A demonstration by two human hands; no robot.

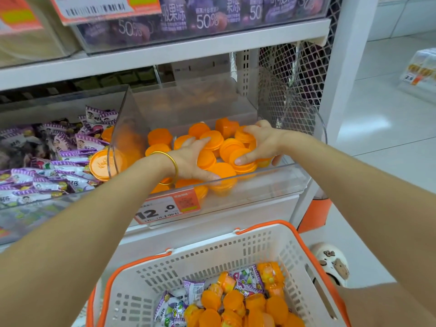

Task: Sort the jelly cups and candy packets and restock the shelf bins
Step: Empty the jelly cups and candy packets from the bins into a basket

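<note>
Gripping round glossy orange jelly cups (243,161)

bright even store light | glare on floor (363,126) | edges bowed, soft blur

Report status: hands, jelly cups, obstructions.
Both hands in clear bin: left hand and right hand gripping orange jelly cups. Basket below holds more cups, candy packets. Nothing blocking.

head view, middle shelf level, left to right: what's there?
Bin of purple candy packets → stray orange jelly cup against the clear divider → left hand → right hand, both in the clear bin of orange jelly cups → white shelf post.
</note>
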